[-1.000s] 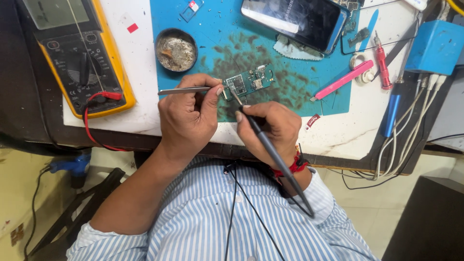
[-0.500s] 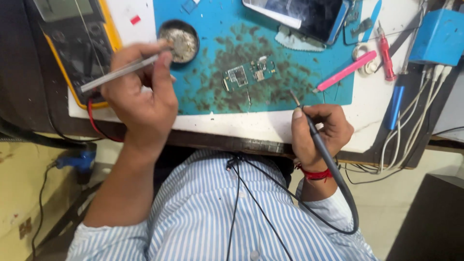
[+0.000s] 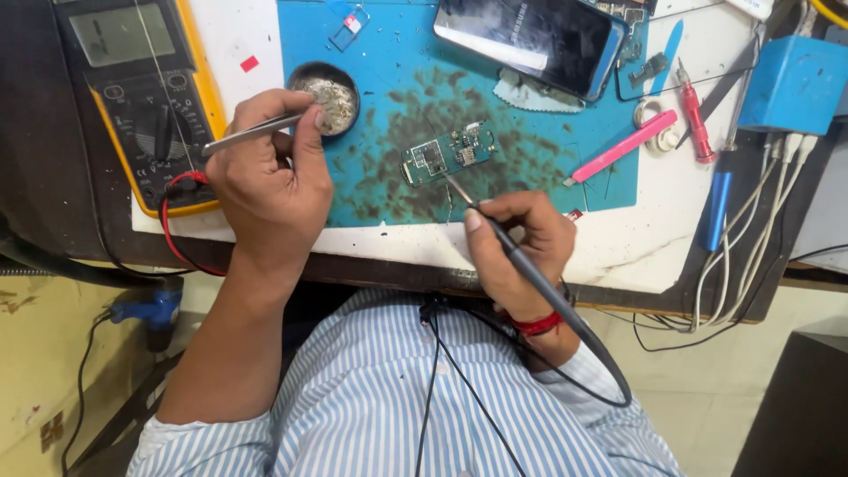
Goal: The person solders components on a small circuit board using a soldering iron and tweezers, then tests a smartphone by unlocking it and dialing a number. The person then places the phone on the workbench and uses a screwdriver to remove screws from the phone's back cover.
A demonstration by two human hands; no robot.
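On the blue mat [image 3: 389, 177], dead centre, sits a small green circuit board [image 3: 448, 152], lying flat amid dark scorch stains. Right hand [image 3: 517, 243] is clenched around a soldering iron [image 3: 521, 265], held like a pen, and the fine tip is down at the board's lower right edge, touching or as good as touching it; too fine to call. A red band wraps that wrist, and the iron's dark cord loops back over the striped shirt [image 3: 397, 406].

Left hand [image 3: 269, 172] is up and to the left of the board, well apart from it, fingers pinched on steel tweezers [image 3: 256, 130]. The tweezer points are tucked under the thumb, right at the rim of a round tin [image 3: 325, 90] full of pale wire wool, while the blunt end sticks out leftward over the white surface [image 3: 238, 35].

Further left, a yellow multimeter [image 3: 146, 97] lies face up, its red lead [image 3: 181, 221] curling by the wrist. Top of the mat, a dark phone [image 3: 530, 40] rests screen up, tilted. Out right, a pink tool [image 3: 618, 147] straddles the mat's edge, a red screwdriver [image 3: 693, 115] lies beside it, and a blue pen-shaped tool [image 3: 714, 208] lies below. Far right, a blue box [image 3: 791, 84] with white cables [image 3: 768, 221] running down off the surface.
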